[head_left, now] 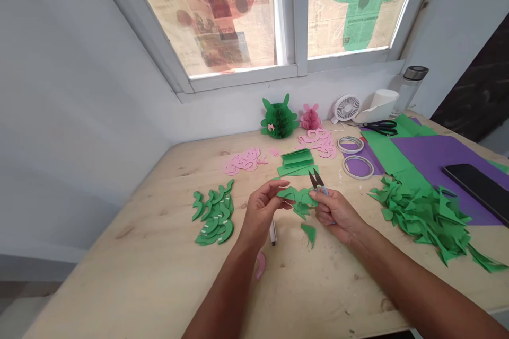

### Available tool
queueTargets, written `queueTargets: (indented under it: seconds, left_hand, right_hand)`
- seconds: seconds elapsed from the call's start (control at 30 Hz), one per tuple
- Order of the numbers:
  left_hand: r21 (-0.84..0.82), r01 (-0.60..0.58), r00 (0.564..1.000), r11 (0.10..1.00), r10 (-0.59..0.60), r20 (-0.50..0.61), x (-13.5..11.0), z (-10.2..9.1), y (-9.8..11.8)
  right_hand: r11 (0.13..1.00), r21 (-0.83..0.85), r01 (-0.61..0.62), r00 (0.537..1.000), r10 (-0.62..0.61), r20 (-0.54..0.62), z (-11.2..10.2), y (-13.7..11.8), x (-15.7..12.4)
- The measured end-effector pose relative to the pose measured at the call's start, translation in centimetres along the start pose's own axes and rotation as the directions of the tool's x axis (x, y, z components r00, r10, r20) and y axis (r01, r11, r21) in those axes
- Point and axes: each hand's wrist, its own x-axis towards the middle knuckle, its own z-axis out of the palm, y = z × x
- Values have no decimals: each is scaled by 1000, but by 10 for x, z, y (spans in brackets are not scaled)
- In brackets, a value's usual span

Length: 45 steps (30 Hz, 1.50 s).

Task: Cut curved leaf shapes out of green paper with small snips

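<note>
A: What's the whole spread?

B: A wooden bench under a window papered with newsprint and painted shapes. Toward the right lie a purple sheet and a heap of green paper scraps; toward the left, a stack of green paper crescents.

A: What's further back?

B: Pink paper cutouts and a green honeycomb paper ornament.

A: And the hands?

B: Apart, but both working at one piece. The left hand pinches a green paper cutout; the right hand grips small snips, their open blades at the cutout's upper edge.

A: How does that piece lie?

B: Held above the bench between the hands, its long axis running left to right. The blades sit toward its right part. A small green scrap lies on the bench below.
</note>
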Motion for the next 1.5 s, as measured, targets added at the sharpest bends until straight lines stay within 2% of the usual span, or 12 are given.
queueTargets:
  seconds: [0.17, 0.37, 0.7, 0.8, 0.9, 1.03, 1.1, 1.33, 1.5]
  left_hand:
    - [-69, 67, 998, 995, -65, 27, -1, -2, 5]
    - [59, 12, 997, 998, -16, 76, 0, -9, 3]
    - [110, -13, 999, 994, 10, 31, 1, -7, 3]
    - [109, -14, 1000, 994, 13, 10, 1, -6, 3]
    - [105, -30, 1000, 994, 31, -6, 1, -6, 1]
    - [124, -95, 994, 988, 102, -46, 2, -6, -2]
    - [142, -132, 988, 981, 141, -57, 3, -7, -5]
    - [307, -245, 961, 920, 272, -47, 1, -8, -13]
    - [410, -261, 952, 874, 302, -39, -1, -6, -13]
  right_hand:
    - [1000, -8, 9, 1000, -9, -15, -1, 0, 1]
    - [998, -59, 9, 1000, -10, -15, -4, 2, 3]
    - [995, -102, 13, 1000, -15, -15, -3, 2, 3]
    - [992, -128, 19, 999, -26, -47, -1, 1, 2]
    - [976, -200, 82, 988, -107, -115, 2, -1, 0]
    - [929, -293, 224, 941, -285, -184, 4, -3, -1]
    - [913, -312, 261, 932, -322, -165, 5, -3, -2]
    - [855, -373, 360, 926, -375, 35, 7, 1, -9]
    - [843, -391, 369, 928, -360, 100, 8, 5, -10]
